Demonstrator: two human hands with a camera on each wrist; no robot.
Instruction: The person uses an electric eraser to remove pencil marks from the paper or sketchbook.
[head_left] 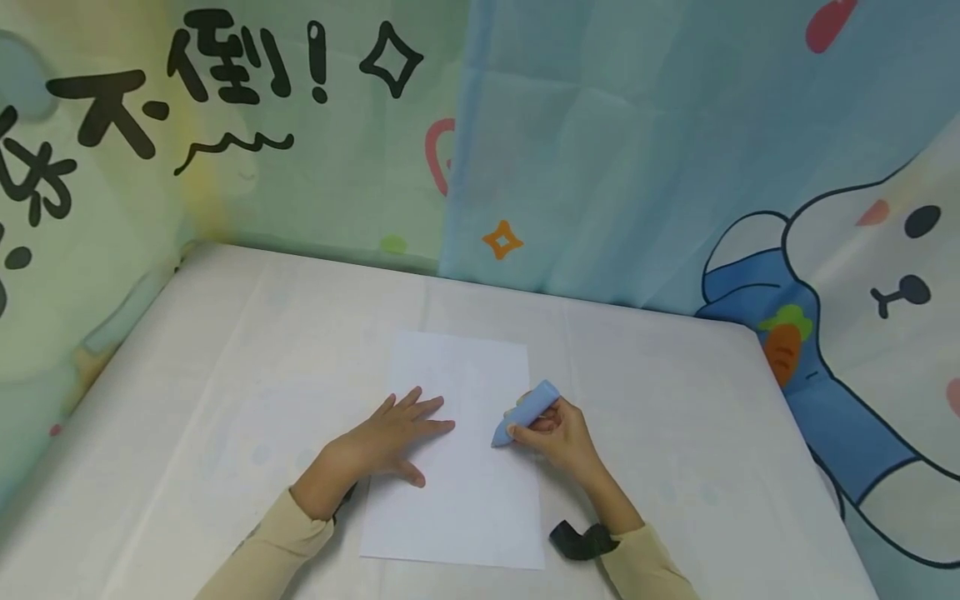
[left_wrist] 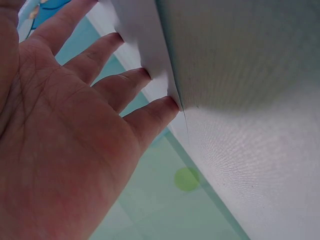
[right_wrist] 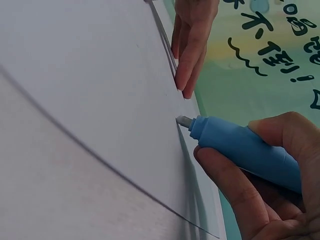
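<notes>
A sheet of white paper point(head_left: 465, 517) lies on the white-covered table. My left hand point(head_left: 393, 433) rests on its left side, fingers spread and straight. In the left wrist view the fingertips point(left_wrist: 172, 103) press on the paper near its edge. My right hand point(head_left: 558, 433) pinches a thick light-blue marker point(head_left: 531, 407) between thumb and fingers over the paper's right side. The marker tilts, its tip pointing down and left. Seen from the right wrist, the marker point(right_wrist: 250, 145) has a bare grey tip right at the paper's surface.
The white tablecloth point(head_left: 262, 358) spreads around the paper. Printed curtains point(head_left: 585, 150) hang behind and at both sides of the table, with a cartoon animal on the right. A black band point(head_left: 581, 540) is at the right wrist.
</notes>
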